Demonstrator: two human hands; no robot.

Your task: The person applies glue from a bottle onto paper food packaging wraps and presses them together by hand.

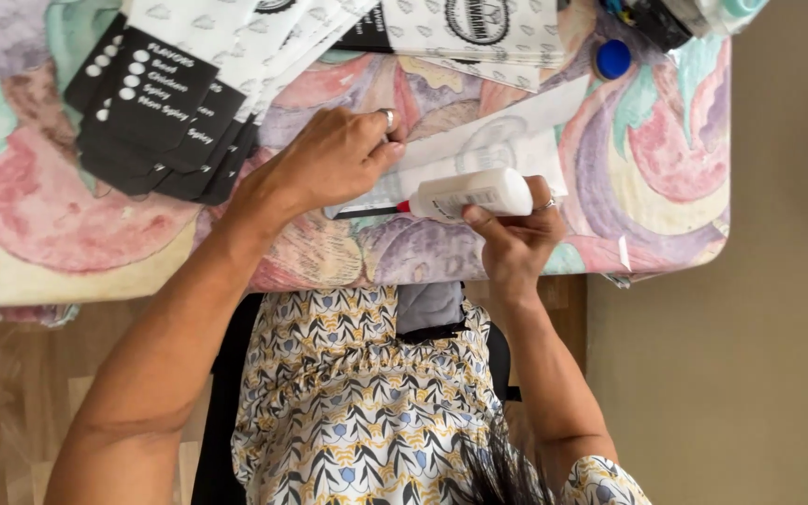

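1. The right hand point(516, 238) is clamped around a white glue bottle point(469, 194), which lies tilted on its side with its red nozzle point(404, 206) at the near edge of a flat printed paper bag point(507, 140).
2. The left hand point(329, 159) is pressed down on that same bag, fingers together and flat, gripping nothing; it pins the sheet to the patterned tablecloth point(666, 187).
3. Judgement: gluing of this bag is in hand, not finished. The nozzle sits at the dark edge strip; no glue line can be made out, so how much of the seam is covered cannot be told.
4. A fanned stack of black-and-white printed bags point(161, 103) lies well apart beyond the left hand; whether these are finished or awaiting glue cannot be told.
5. A blue cap point(613, 58) rests on the cloth beyond the work.
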